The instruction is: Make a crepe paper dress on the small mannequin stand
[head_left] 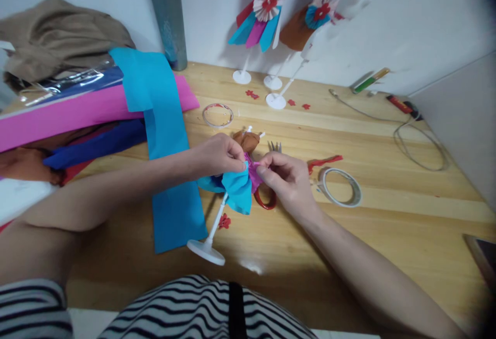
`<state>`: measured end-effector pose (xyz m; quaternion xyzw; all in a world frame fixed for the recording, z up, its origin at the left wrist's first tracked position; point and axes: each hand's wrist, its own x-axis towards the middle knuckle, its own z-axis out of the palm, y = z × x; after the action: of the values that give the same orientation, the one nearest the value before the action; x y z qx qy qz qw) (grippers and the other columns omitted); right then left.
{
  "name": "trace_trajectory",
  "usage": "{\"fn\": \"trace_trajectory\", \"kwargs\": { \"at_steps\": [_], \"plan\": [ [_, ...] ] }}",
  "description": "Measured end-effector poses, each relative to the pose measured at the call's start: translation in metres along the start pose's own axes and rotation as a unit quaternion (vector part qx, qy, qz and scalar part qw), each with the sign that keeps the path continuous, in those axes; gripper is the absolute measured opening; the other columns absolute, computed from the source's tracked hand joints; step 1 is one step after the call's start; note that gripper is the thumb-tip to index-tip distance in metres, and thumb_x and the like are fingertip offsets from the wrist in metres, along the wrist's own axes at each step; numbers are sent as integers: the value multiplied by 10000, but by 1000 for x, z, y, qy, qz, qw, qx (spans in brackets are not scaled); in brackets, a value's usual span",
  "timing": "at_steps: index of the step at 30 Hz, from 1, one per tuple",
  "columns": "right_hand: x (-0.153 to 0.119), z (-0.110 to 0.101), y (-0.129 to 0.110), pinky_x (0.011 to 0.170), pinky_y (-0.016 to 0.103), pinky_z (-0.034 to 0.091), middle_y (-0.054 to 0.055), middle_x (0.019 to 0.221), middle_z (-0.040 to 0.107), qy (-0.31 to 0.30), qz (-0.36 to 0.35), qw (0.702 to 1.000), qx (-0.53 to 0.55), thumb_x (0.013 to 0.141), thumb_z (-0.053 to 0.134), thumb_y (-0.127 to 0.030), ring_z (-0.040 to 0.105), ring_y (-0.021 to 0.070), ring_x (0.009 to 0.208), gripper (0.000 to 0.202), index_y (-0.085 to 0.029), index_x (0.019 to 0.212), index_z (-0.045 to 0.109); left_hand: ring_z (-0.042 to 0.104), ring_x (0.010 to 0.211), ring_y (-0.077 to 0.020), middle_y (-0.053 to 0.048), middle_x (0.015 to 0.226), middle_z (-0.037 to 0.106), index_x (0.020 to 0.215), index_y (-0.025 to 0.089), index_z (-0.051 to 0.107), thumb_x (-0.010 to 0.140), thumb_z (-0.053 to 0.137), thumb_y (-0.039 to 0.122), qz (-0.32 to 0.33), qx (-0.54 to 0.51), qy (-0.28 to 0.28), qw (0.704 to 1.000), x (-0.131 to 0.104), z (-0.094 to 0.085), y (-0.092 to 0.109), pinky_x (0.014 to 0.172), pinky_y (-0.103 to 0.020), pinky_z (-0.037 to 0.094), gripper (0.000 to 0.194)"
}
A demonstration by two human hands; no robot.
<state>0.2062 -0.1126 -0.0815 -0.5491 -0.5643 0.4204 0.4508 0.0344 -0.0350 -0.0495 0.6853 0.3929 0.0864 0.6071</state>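
Note:
My left hand [225, 154] pinches the top of a piece of blue crepe paper [238, 188], and my right hand [284, 173] pinches the edge of a magenta piece [253, 173] beside it. Both pieces belong to a small bundle with a brown paper part [248, 141] on its far side. A white stand [206, 251] with a round base tilts below the bundle. Just under my right hand lie red-handled scissors [265, 202], partly hidden. A red flower cutout [224, 220] rests near the stand.
Long blue paper [170, 148] and magenta paper [77, 113] lie at the left. A bottle [168, 18] stands at the back, left of finished paper figures [270, 2]. A tape roll [341, 187], red strip [327, 161], wire ring [217, 116] and cable [401, 140] are on the table [387, 235].

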Motion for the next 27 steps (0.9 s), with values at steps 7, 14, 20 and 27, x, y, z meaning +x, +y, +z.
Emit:
{"fn": "trace_trajectory", "kwargs": {
  "at_steps": [7, 14, 20, 27],
  "plan": [
    [3, 5, -2, 461, 260, 407, -10, 514, 597, 7, 15, 999, -36, 757, 688, -344, 519, 124, 458, 216, -211, 639, 566, 332, 461, -54, 66, 445, 390, 503, 136, 542, 645, 599, 171, 3, 13, 2, 1000, 1, 5, 2, 444, -196, 217, 157],
    [5, 8, 4, 419, 228, 372, -34, 484, 547, 4, 46, 999, -1, 734, 621, -293, 481, 100, 425, 171, -215, 617, 524, 332, 463, -49, 66, 445, 402, 505, 129, 578, 631, 582, 175, 13, -7, 11, 1000, 1, 6, 1, 439, -185, 226, 134],
    [6, 7, 6, 454, 232, 366, -35, 516, 523, 23, 57, 998, 17, 764, 620, -314, 454, 96, 463, 203, -213, 618, 519, 322, 447, -49, 61, 434, 407, 502, 126, 600, 620, 573, 154, -4, -13, 21, 1000, 1, 4, 2, 435, -190, 226, 125],
    [2, 6, 12, 479, 243, 380, -25, 602, 529, 45, 56, 996, 45, 789, 701, -493, 450, 109, 523, 326, -217, 691, 559, 353, 442, -60, 56, 431, 404, 478, 141, 558, 633, 575, 175, -38, -33, 67, 996, 3, 7, -4, 421, -188, 237, 160]
  ]
}}
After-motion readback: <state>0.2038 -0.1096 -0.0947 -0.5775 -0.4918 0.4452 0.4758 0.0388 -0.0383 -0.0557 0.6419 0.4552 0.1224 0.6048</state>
